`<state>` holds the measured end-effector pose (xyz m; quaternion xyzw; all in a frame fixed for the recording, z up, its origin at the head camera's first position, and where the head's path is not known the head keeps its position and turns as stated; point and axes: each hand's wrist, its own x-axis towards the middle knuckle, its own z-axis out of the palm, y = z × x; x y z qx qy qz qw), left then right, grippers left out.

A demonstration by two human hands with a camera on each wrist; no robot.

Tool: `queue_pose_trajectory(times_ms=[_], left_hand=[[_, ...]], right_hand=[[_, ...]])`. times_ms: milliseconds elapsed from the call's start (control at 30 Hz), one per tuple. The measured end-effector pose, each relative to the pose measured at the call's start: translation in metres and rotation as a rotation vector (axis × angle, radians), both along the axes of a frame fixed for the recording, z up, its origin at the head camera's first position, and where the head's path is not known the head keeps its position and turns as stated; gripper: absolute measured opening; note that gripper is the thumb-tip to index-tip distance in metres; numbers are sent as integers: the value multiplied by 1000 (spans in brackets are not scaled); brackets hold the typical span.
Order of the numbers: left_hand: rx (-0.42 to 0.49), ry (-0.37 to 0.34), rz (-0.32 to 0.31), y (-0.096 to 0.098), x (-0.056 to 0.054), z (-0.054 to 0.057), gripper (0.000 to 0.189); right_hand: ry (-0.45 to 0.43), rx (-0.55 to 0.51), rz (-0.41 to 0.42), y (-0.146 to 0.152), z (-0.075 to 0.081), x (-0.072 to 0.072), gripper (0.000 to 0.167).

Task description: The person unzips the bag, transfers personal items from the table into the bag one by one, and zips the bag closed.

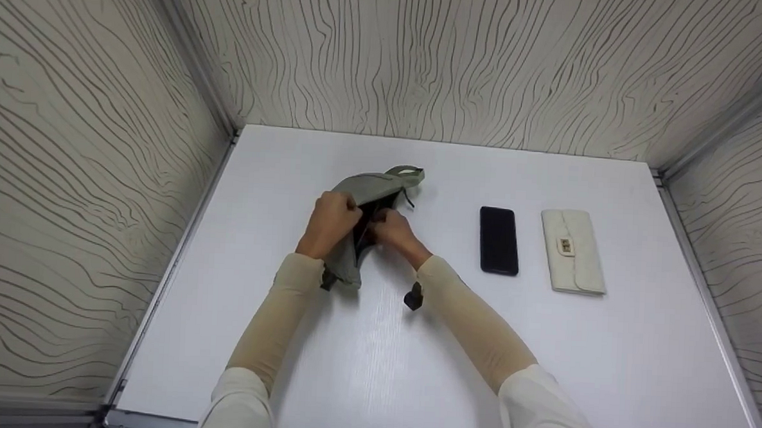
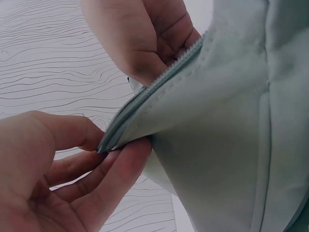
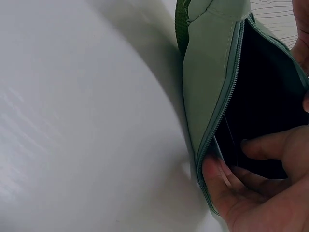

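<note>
A grey-green zippered bag (image 1: 369,186) with a short webbing loop stands on the white table, its zip undone and its dark inside showing. My left hand (image 1: 333,221) pinches one zippered edge of the opening between thumb and fingers, plainly seen in the left wrist view. Through the opening reaches my right hand (image 3: 263,188). Its fingertips touch the inner side of the other zippered edge, with the thumb apart from them. A thin pale edge (image 3: 219,147) shows inside the bag beside these fingers. Deeper contents are lost in shadow.
A black smartphone (image 1: 499,241) lies flat to the right of the bag. Beyond it is a cream wallet (image 1: 572,251) with a metal clasp. A black buckle (image 1: 414,297) lies near my right forearm. Wood-patterned walls (image 1: 420,61) enclose the table's back and sides.
</note>
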<state>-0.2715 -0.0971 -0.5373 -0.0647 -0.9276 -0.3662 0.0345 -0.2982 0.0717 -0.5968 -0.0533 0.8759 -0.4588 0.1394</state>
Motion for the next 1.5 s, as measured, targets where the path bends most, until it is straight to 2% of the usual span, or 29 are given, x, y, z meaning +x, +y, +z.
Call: queue_pose_trajectory(times_ms=[267, 567, 667, 867, 1133, 1300, 1500], left_hand=[[6, -3, -1, 0, 0, 0, 36], [4, 26, -15, 0, 1, -2, 40], [2, 31, -9, 0, 1, -2, 39], [1, 37, -5, 0, 0, -3, 38], [4, 37, -3, 0, 0, -3, 35], [9, 15, 10, 0, 1, -1, 29], [7, -13, 16, 0, 0, -1, 23]], right_hand=[[12, -25, 20, 4, -2, -1, 10], [-27, -14, 23, 9, 5, 2, 33], [-13, 0, 41, 11, 7, 2, 32], [-17, -38, 54, 16, 10, 3, 31], [19, -20, 72, 21, 17, 5, 28], [75, 10, 100, 24, 24, 8, 27], [81, 24, 124, 28, 28, 10, 30]])
